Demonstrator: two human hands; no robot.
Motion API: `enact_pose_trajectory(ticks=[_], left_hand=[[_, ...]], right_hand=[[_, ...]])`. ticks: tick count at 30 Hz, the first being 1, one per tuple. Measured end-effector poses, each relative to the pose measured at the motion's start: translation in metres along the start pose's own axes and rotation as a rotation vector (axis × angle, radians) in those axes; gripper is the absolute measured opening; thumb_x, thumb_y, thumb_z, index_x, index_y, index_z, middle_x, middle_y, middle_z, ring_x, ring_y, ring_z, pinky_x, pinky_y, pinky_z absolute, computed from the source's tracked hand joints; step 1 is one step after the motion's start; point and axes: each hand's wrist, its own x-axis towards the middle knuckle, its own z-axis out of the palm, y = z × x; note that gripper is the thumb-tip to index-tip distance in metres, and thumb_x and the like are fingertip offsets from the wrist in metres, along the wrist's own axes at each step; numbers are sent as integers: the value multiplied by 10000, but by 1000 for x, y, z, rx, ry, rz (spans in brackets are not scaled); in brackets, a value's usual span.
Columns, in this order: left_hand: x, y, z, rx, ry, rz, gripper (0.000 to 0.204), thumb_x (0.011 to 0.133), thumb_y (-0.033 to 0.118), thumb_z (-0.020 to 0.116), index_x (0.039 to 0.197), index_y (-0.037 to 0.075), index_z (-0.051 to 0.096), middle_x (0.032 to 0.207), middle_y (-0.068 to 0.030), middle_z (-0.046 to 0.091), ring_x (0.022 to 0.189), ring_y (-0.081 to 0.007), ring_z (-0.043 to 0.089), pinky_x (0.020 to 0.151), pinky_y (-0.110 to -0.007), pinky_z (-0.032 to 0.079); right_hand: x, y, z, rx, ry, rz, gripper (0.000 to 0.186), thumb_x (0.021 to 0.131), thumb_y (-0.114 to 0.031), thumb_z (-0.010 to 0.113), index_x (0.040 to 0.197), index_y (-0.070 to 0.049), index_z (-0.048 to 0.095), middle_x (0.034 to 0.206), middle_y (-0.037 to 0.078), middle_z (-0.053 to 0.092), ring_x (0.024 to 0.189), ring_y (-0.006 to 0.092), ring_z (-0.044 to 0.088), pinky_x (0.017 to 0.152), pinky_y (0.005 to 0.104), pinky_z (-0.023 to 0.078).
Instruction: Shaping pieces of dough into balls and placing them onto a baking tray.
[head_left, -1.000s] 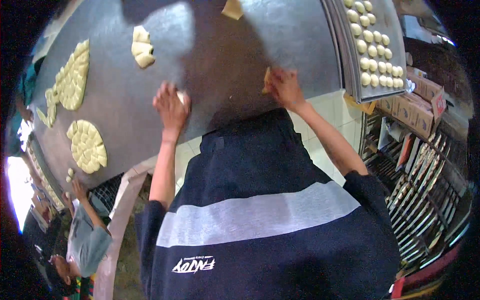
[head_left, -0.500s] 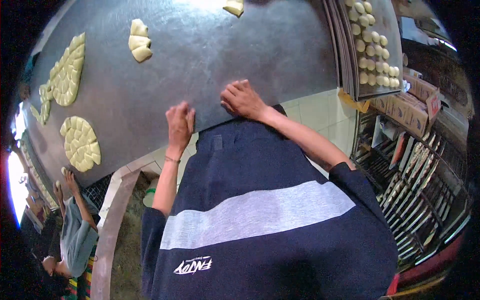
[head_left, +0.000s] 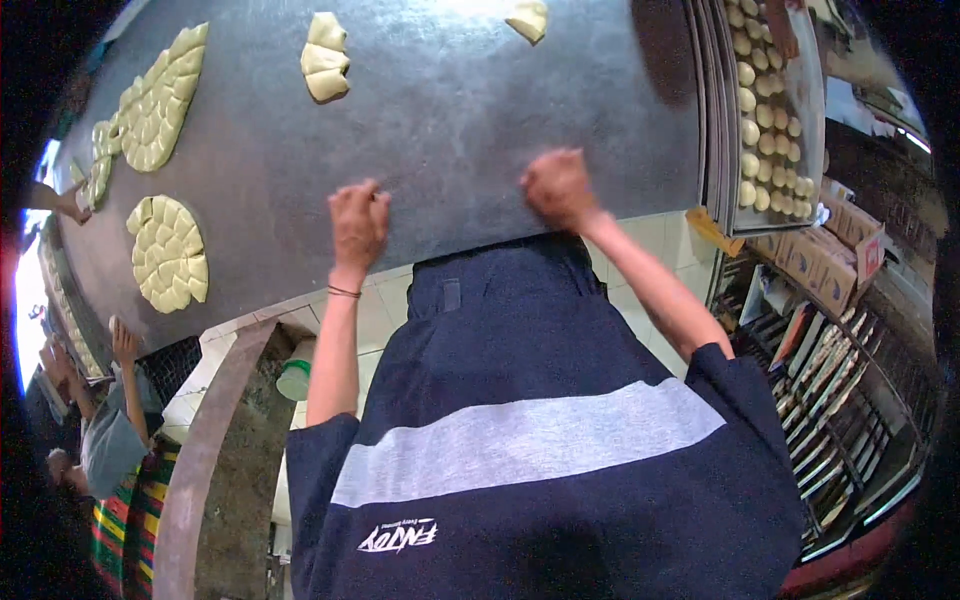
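My left hand is over the near part of a grey metal tabletop, its fingers curled in. My right hand is bunched into a fist farther right, somewhat blurred. Whatever may lie under or inside either hand is hidden. Beyond the left hand sits a short strip of cut dough pieces. A single dough piece lies near the top edge. Toward the left are a round slab of dough cut into pieces and a larger cut slab.
Stacked trays at the right carry rows of dough balls; another person's hand reaches over them. A co-worker sits lower left, and someone's hand touches the table's left end. Cardboard boxes and a tray rack stand right.
My hands have moved apart, the right one going right and closing into a fist. Other people's hands have appeared at the far left and over the dough-ball tray. The view has shifted slightly.
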Motion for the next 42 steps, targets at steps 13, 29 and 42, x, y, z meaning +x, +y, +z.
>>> enact_pose_trajectory(ticks=[13,29,42], left_hand=[[47,1,-10,-52,-121,143,323,902,179,692,1200,94,600,1039,-97,643,1021,-297,563,968,-454,386],[140,-26,2,71,-157,274,252,893,50,691,1131,78,612,955,-115,630,946,-314,563,881,-433,435],[190,-11,23,19,-61,249,186,906,80,715,1078,52,652,952,-124,648,943,-324,570,859,-426,444]], right_hand=[[-25,24,-14,106,21,158,161,907,-265,719,951,-129,644,944,60,645,958,288,577,855,464,392],[8,114,-40,-329,12,580,161,883,-301,734,892,-156,664,937,36,662,936,280,573,824,470,387],[2,145,-60,-336,59,849,171,873,-280,732,936,-121,734,960,99,703,1000,352,623,892,512,437]])
